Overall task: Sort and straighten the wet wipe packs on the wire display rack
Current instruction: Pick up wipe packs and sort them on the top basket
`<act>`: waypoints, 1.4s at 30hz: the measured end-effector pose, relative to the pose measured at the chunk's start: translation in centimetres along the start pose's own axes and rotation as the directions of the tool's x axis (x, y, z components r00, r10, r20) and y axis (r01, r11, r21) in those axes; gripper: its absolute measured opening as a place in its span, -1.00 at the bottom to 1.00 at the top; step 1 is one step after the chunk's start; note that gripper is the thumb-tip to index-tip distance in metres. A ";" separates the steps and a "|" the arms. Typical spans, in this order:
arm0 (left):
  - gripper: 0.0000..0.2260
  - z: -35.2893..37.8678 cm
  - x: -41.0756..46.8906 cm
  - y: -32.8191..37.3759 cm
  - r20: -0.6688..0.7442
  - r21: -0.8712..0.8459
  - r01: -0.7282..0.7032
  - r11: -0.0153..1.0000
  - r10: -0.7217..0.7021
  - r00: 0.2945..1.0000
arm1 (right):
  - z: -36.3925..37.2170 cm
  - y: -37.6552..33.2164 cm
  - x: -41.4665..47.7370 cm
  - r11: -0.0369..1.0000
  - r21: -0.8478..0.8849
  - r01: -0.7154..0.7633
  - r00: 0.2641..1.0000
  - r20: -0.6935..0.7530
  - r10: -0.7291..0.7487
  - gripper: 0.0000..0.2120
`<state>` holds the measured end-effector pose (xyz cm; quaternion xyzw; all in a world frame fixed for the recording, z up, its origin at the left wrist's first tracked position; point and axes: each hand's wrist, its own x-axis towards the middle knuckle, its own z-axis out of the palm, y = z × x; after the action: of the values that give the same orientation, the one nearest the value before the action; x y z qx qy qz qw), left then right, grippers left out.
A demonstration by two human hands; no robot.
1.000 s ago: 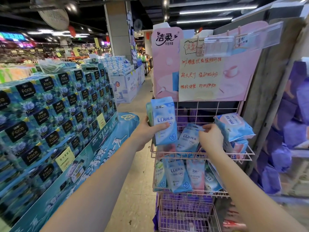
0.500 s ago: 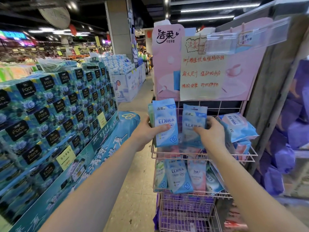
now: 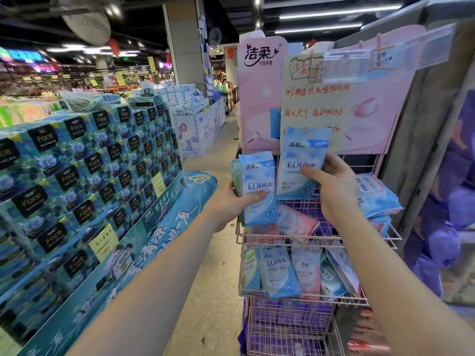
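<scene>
My left hand (image 3: 231, 201) grips a small stack of wet wipe packs with a blue pack (image 3: 258, 186) in front and a green one behind, held upright at the left end of the pink wire rack (image 3: 318, 238). My right hand (image 3: 331, 186) holds a second blue pack (image 3: 300, 160) upright above the top shelf, beside the first. Pink packs (image 3: 295, 222) lie flat on the top shelf under the hands. Larger blue packs (image 3: 375, 196) lean at its right end. The lower shelf carries a row of blue and pink packs (image 3: 277, 273), standing but tilted.
A pink brand board with a handwritten sign (image 3: 313, 104) rises behind the rack. A tall stack of blue tissue boxes (image 3: 84, 160) fills the left side, with an aisle floor (image 3: 213, 278) between. Purple packs (image 3: 442, 227) sit on shelving at the right. A lower wire basket (image 3: 290, 330) holds purple goods.
My right hand has lifted a blue pack out of the top shelf and raised it upright beside the pack in my left hand. The left hand has stayed roughly in place.
</scene>
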<state>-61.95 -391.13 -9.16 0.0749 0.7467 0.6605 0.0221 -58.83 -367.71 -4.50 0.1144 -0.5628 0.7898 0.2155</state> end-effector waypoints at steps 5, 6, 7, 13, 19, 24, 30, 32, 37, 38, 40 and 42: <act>-0.45 0.1 0.4 -0.5 -0.006 -0.054 0.024 0.998 -0.025 1.000 | 0.0 -0.5 0.4 0.998 0.054 0.019 1.000 -0.004 -0.019 -0.63; -0.44 0.1 0.4 -0.5 -0.008 -0.060 0.027 0.998 -0.027 1.000 | 0.1 -0.5 0.4 0.999 0.048 0.022 1.000 -0.002 -0.022 -0.63; -0.44 0.1 0.5 -0.6 -0.013 -0.066 0.029 0.997 -0.029 0.999 | 0.1 -0.5 0.4 0.999 0.043 0.025 1.000 0.000 -0.025 -0.63; -0.50 0.3 0.7 -0.5 -0.012 -0.075 0.027 0.997 -0.028 1.000 | 0.6 -1.1 0.2 0.997 0.039 0.069 0.997 0.015 -0.070 -0.63; -0.53 0.4 0.4 -0.4 -0.008 -0.075 0.020 0.997 -0.020 1.000 | 1.1 -0.9 0.7 0.996 0.003 0.089 0.993 0.078 -0.089 -0.67; -0.52 0.5 0.1 -0.3 -0.018 -0.057 -0.007 0.998 0.006 1.000 | 0.8 2.9 0.4 0.983 -0.180 -0.033 0.996 0.077 0.048 -0.68; -0.41 0.6 -0.4 -0.5 -0.011 0.004 -0.028 1.000 0.029 1.000 | 0.8 5.0 -1.1 0.954 -0.275 -0.123 0.981 0.109 0.158 -0.75; -0.17 0.7 -0.5 -0.5 0.000 0.010 -0.014 1.000 0.014 1.000 | 1.0 5.1 -1.8 0.935 -0.333 -0.120 0.974 0.144 0.176 -0.72; 0.21 1.2 -0.8 -0.2 0.014 0.063 0.022 0.998 -0.023 1.000 | 1.3 4.4 -2.8 0.884 -0.467 -0.030 0.957 0.242 0.160 -0.71; 0.21 1.1 -0.8 -0.2 0.023 0.066 0.022 0.998 -0.024 0.999 | 1.5 4.4 -3.0 0.868 -0.495 -0.026 0.947 0.265 0.180 -0.70; 0.18 1.0 -0.9 -0.1 0.036 0.059 0.025 0.998 -0.027 0.999 | 1.6 4.4 -3.3 0.855 -0.517 -0.044 0.921 0.310 0.235 -0.67; 0.06 0.8 -1.0 0.0 0.025 0.043 0.016 0.999 -0.017 1.000 | 0.9 4.3 -3.0 0.881 -0.466 -0.076 0.881 0.383 0.279 -0.69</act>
<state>-60.82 -390.44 -9.30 0.0774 0.7610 0.6431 0.0354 -58.29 -370.36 -9.04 0.1844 -0.7676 0.6132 0.0280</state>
